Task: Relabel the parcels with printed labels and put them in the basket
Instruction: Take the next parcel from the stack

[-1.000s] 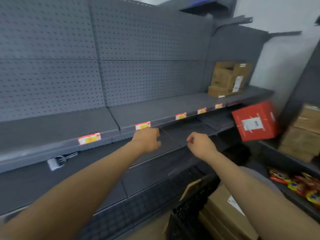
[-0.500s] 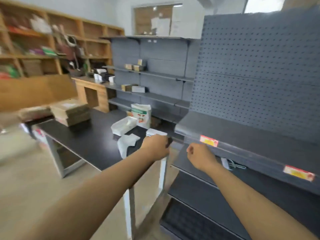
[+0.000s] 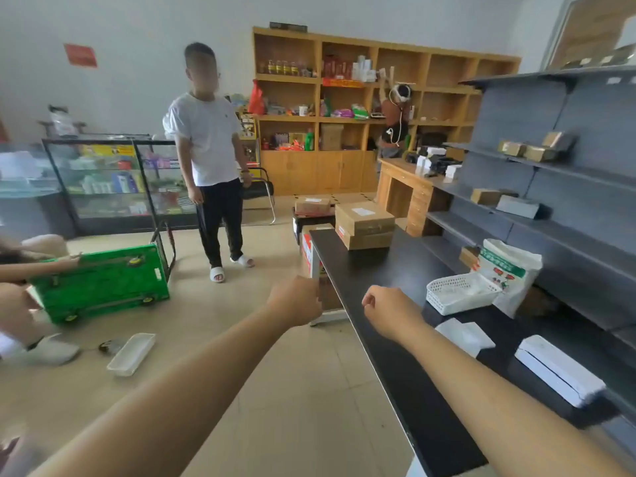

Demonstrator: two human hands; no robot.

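Observation:
Two stacked cardboard parcels point(image 3: 364, 224) with white labels sit at the far end of a black table point(image 3: 389, 342). A white mesh basket point(image 3: 459, 292) stands on the table's right side, beside a white printed bag point(image 3: 509, 270). White label sheets point(image 3: 464, 333) and a white box-like device point(image 3: 557, 370) lie nearer to me. My left hand point(image 3: 296, 301) hovers over the floor just left of the table edge, fingers curled, holding nothing. My right hand point(image 3: 389, 312) is a fist above the table's near-left edge, also holding nothing.
Grey shelving point(image 3: 550, 215) with small boxes runs along the right. More parcels point(image 3: 311, 205) sit beyond the table. A person in a white T-shirt point(image 3: 210, 156) stands ahead on the left. On the floor lie a green cart point(image 3: 99, 280) and a white tray point(image 3: 130, 352).
The view has swung left, from the grey shelves to the black table and the open room. Both hands stay curled in front of me, holding nothing.

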